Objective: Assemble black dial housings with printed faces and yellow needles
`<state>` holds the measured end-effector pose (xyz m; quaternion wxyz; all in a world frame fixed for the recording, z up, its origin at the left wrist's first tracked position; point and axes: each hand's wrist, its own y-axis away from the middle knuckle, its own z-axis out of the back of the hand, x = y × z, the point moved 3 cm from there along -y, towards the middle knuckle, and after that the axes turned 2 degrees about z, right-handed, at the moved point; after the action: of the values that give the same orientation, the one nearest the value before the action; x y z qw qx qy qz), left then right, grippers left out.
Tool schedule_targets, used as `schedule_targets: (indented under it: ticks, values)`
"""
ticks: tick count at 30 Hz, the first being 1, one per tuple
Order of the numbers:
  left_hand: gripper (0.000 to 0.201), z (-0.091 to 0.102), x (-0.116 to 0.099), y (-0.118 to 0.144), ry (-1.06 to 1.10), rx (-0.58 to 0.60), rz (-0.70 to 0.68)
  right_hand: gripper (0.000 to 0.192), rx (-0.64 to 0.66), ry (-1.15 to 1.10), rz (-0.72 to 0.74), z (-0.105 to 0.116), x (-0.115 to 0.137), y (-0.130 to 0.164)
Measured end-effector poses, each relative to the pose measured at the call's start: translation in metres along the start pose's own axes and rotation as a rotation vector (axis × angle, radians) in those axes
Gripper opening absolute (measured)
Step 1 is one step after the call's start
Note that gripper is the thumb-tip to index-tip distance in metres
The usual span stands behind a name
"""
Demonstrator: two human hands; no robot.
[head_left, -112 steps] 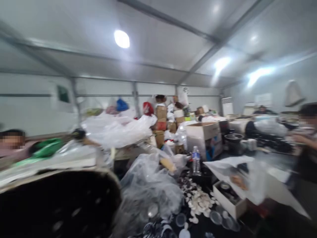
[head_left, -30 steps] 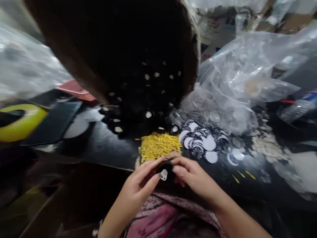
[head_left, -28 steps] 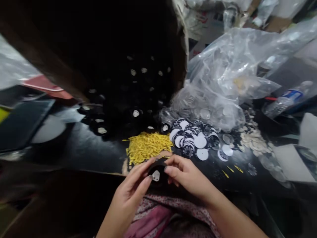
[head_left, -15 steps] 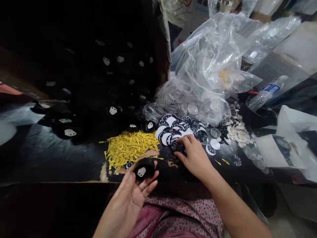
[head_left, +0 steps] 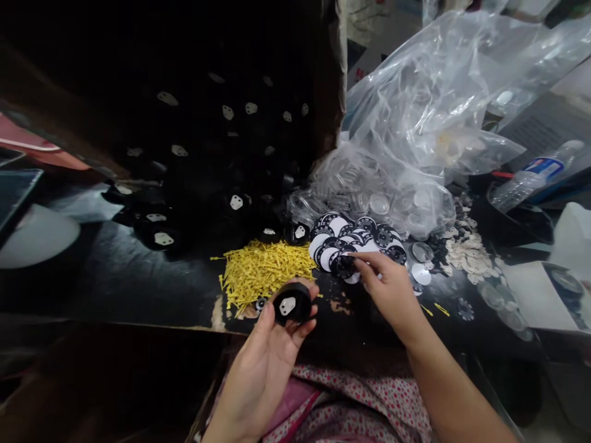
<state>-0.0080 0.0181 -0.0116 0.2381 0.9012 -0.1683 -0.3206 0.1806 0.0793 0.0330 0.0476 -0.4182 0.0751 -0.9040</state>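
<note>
Far off to the side of my left hand (head_left: 270, 357) there's a heap of black round housings (head_left: 207, 184), each with a small white patch showing. They spill out of a big dark container I can't really make out. My left fingers are curled around one black housing (head_left: 292, 303), thumb on one side and the rest cupping it from below, white patch facing up at me, probably so I can see that side. Just past those fingertips sits a loose pile of yellow pins (head_left: 265, 271) on the black table (head_left: 138, 289). Over to my right hand (head_left: 392, 289): thumb and forefinger are pinching one printed disc at the edge of the fanned-out black-and-white discs (head_left: 355, 246). Beyond that hand a clear plastic bag (head_left: 415, 135) slumps open, full of clear round lenses. Further right, whitish bits (head_left: 466, 255) lie scattered, with a water bottle (head_left: 530, 178) on its side.
</note>
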Motion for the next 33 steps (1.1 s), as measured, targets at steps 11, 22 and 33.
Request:
schedule_targets:
  ticks: [11, 22, 33]
  values:
    - [0.039, -0.002, 0.004, 0.001, -0.163, -0.090, -0.135, 0.014, 0.135, -0.288, 0.002, -0.012, 0.046, 0.020]
    - [0.038, 0.008, 0.009, 0.001, -0.343, 0.007, -0.128, 0.007, 0.290, -0.341, -0.180, -0.035, 0.039, 0.020]
    - [0.041, 0.016, 0.015, -0.003, -0.366, 0.022, -0.147, 0.014, 0.308, -0.399, -0.275, -0.041, 0.031, 0.024]
